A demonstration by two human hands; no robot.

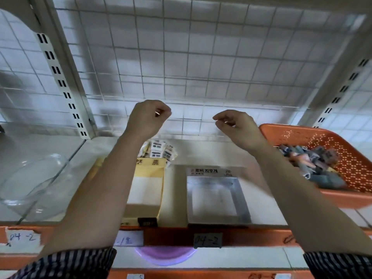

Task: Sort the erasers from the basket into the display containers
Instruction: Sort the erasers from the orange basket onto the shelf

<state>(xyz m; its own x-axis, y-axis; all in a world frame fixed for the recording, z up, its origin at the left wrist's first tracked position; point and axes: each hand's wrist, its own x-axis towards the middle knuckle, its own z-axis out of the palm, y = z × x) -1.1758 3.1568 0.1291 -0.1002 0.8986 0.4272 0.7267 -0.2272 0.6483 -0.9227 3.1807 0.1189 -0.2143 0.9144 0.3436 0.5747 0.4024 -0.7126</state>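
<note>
Erasers (314,164) lie heaped in the orange perforated basket (291,128) at the right end of the shelf (201,150); motion blur smears them, so we read them only as a grey and brownish pile, and their count we cannot tell. More wrapped packets (159,151) stand at the back of the yellow display box (147,178), which sits just beside the grey display container (241,194) with its printed header card; the grey one's bare floor shows. Both boxes sit near the shelf's front edge, between a clear glass bowl (34,184) on the left and the basket on the right.

We see both hands raised above the boxes, well apart from the erasers; the left hand (149,115) has its fingers curled tight into the palm, with nothing in its grasp; the right hand (235,123) lets its fingers hang loosely curled, thumb tip close to the forefinger, and it too appears to carry nothing. Striped sleeves (76,260) are pushed back on both forearms; a wire grid (201,67) backs the shelf.
</note>
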